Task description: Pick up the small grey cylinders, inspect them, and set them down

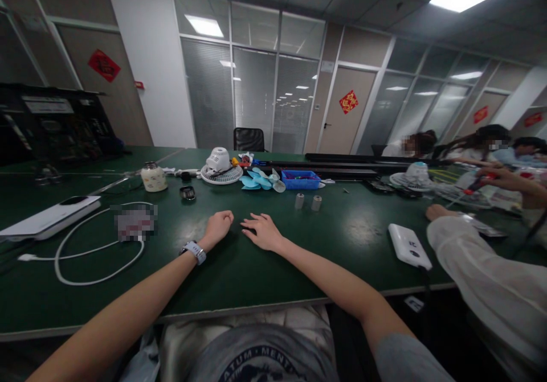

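My left hand (pixel 219 225), with a watch (pixel 195 252) on its wrist, rests on the green table (pixel 273 279), its fingers curled in loosely. Nothing shows in it. Just to the right lies my right hand (pixel 262 231), palm down with the fingers spread, holding nothing. The two hands are apart. Beyond the right hand stand two small metal cylinders (pixel 299 201), a blue bin (pixel 300 180) with small parts in it, and light-blue fan blades (pixel 258 179). A white fan (pixel 220 168) with its round grille lies farther back on the left.
To the left are a patterned jar (pixel 154 177), a white cable (pixel 62 262), a white flat box (pixel 51 217) and a small black part (pixel 187 193). A white power bank (pixel 409 246) lies right, near a co-worker's sleeve (pixel 474 262). Another fan (pixel 416 176) sits beyond.
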Demonstrator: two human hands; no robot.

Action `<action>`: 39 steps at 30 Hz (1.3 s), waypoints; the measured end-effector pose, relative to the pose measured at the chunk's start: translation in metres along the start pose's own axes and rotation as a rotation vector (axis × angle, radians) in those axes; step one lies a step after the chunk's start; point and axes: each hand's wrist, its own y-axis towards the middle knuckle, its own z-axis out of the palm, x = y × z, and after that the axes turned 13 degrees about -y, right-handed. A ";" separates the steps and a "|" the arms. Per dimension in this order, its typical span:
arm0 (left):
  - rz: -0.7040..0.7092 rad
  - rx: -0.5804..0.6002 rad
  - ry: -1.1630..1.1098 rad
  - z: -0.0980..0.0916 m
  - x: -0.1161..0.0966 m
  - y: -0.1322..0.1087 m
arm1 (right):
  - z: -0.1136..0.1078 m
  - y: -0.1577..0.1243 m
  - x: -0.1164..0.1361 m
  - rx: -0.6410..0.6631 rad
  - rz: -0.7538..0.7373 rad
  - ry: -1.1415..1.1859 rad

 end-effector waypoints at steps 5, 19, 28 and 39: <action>0.012 0.010 -0.009 0.002 0.002 0.000 | -0.001 0.000 -0.010 -0.060 0.044 0.043; 0.000 0.031 -0.045 0.001 -0.004 -0.004 | -0.050 -0.047 -0.177 -0.526 0.801 -0.168; 0.011 0.041 -0.038 0.002 -0.002 -0.002 | -0.033 -0.054 -0.201 -0.465 0.871 -0.192; 0.022 0.045 -0.026 0.002 0.002 -0.002 | -0.025 -0.044 -0.208 -0.447 0.903 -0.184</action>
